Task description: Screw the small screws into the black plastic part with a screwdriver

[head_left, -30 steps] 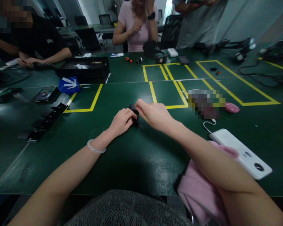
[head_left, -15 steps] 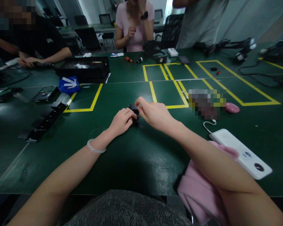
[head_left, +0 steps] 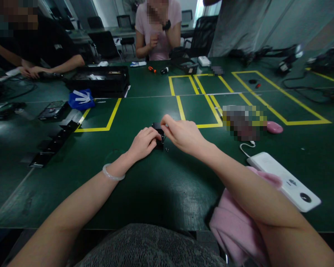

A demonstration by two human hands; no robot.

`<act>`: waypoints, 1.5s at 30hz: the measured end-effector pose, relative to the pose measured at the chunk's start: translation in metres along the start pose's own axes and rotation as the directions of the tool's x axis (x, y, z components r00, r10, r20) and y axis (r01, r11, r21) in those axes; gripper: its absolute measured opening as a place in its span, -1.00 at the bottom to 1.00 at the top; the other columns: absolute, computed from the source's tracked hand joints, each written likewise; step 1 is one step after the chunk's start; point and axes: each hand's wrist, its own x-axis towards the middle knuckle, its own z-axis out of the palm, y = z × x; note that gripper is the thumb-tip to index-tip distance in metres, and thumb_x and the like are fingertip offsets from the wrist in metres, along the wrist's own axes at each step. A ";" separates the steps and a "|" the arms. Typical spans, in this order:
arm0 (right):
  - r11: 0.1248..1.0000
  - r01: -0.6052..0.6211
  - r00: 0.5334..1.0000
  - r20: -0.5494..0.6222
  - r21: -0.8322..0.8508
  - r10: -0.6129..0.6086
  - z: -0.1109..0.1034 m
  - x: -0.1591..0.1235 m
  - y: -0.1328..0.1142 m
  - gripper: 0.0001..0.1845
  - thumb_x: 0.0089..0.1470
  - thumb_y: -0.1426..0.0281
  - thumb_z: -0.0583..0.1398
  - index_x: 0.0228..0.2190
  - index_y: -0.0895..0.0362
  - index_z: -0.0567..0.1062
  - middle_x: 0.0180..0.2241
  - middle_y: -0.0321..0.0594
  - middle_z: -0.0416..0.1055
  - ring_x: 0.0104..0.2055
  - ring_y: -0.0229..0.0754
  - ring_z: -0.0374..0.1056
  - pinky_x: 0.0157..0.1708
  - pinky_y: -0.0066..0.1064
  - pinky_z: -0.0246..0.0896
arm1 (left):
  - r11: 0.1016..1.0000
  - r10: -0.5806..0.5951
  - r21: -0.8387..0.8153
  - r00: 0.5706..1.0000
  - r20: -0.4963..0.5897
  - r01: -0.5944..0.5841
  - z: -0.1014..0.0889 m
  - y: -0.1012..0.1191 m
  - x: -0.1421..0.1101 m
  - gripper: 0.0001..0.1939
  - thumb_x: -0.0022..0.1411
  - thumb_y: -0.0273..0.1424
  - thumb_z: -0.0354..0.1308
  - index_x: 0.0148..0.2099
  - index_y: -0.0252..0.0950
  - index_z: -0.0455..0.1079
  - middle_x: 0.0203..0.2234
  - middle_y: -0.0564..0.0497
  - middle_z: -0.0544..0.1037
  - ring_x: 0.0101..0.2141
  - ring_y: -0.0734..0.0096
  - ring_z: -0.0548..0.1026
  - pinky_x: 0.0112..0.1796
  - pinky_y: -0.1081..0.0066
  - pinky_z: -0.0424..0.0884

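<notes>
On the green table sits a small black boxy part [head_left: 157, 126], partly covered by my fingers. My left hand [head_left: 144, 141] grips it from the left, fingertips curled over its top. At its right side, my right hand [head_left: 183, 134] is closed in a pinch, thumb and index finger together. Whatever those fingers hold is hidden; a thin dark line shows below them against the part. Beside the part's lower right corner lie tiny metal pieces that look like screws [head_left: 167, 150].
Black bracket-like pieces [head_left: 54, 144] lie in a row at left, near a hard drive [head_left: 53, 110] and a blue packet [head_left: 81, 99]. A black bin [head_left: 100, 83] stands behind. To the right are a white power bank [head_left: 284, 181], a pink cloth [head_left: 233, 230] and a pink oval object [head_left: 274, 127].
My two hands and the black part hold almost the same positions. Across the table, a person's watch-wearing wrist has shifted slightly.
</notes>
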 end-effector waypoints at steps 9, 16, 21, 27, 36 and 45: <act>0.999 -0.010 1.000 0.000 0.031 0.010 -0.001 0.000 -0.002 -0.59 0.39 0.24 -0.14 0.02 0.11 0.38 -0.31 -0.17 0.57 -0.35 -0.16 0.42 -0.45 -0.38 -0.19 | 1.000 -0.019 -0.004 1.000 -0.012 0.019 0.001 0.000 -0.001 -0.83 0.31 -0.52 -0.06 -0.18 -0.27 0.36 -0.27 -0.07 0.49 -0.23 0.22 0.41 -0.18 0.23 0.32; 1.000 -0.006 1.000 0.013 -0.012 0.006 -0.001 0.000 -0.001 -0.55 0.40 0.18 -0.16 -0.05 0.10 0.42 -0.32 -0.16 0.58 -0.34 -0.14 0.43 -0.44 -0.37 -0.20 | 0.999 -0.030 -0.011 0.999 -0.023 0.030 0.001 0.000 -0.001 -0.83 0.31 -0.52 -0.05 -0.15 -0.26 0.35 -0.27 -0.06 0.49 -0.24 0.22 0.40 -0.20 0.24 0.31; 1.000 0.002 1.000 0.003 0.026 -0.003 -0.001 0.000 -0.001 -0.58 0.40 0.23 -0.16 0.02 0.11 0.36 -0.29 -0.16 0.58 -0.34 -0.16 0.43 -0.46 -0.37 -0.19 | 1.000 -0.023 -0.014 0.999 -0.027 0.022 0.001 0.001 0.000 -0.83 0.30 -0.52 -0.05 -0.16 -0.28 0.35 -0.28 -0.07 0.49 -0.24 0.21 0.41 -0.20 0.23 0.32; 1.000 0.009 0.999 0.030 -0.021 -0.009 -0.001 0.000 -0.001 -0.56 0.40 0.18 -0.17 -0.06 0.10 0.40 -0.31 -0.14 0.58 -0.33 -0.12 0.45 -0.45 -0.36 -0.21 | 0.999 -0.035 0.000 0.999 -0.011 0.035 0.001 0.001 0.000 -0.83 0.29 -0.53 -0.05 -0.17 -0.26 0.35 -0.28 -0.06 0.49 -0.23 0.22 0.41 -0.19 0.24 0.32; 1.000 0.023 1.000 0.005 0.009 -0.023 0.001 0.000 0.001 -0.57 0.39 0.17 -0.15 -0.05 0.11 0.39 -0.30 -0.14 0.59 -0.32 -0.13 0.45 -0.45 -0.37 -0.20 | 0.999 -0.038 -0.013 0.999 -0.013 0.038 0.000 0.001 0.000 -0.84 0.30 -0.51 -0.05 -0.17 -0.26 0.35 -0.28 -0.06 0.49 -0.23 0.21 0.41 -0.19 0.23 0.32; 1.000 0.016 1.000 0.010 0.016 -0.016 -0.001 0.000 0.000 -0.57 0.40 0.21 -0.16 -0.01 0.11 0.38 -0.30 -0.14 0.59 -0.32 -0.13 0.45 -0.45 -0.38 -0.20 | 0.999 -0.032 -0.009 0.999 -0.017 0.031 -0.001 0.002 0.000 -0.83 0.30 -0.52 -0.06 -0.17 -0.26 0.35 -0.27 -0.07 0.49 -0.25 0.22 0.40 -0.20 0.24 0.32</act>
